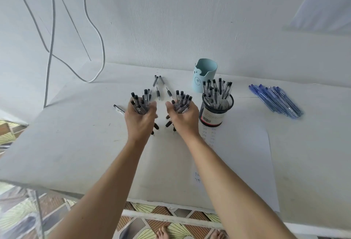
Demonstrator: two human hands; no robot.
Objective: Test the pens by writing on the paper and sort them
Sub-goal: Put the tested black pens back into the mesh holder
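Note:
My left hand grips an upright bundle of several black pens, caps up. A second bundle of black pens stands in the grip of my right hand. Both hands hover over the white table, a palm's width apart. The black mesh cup, right of my right hand, holds several more black pens. The white paper with small scribbles lies under and in front of that cup. Two black pens lie flat beyond my hands, and one more pen lies left of my left hand.
A light blue pen holder stands behind the mesh cup. A pile of blue pens lies at the table's right. White cables hang down the wall at the back left. The table's front edge is near, with tiled floor below.

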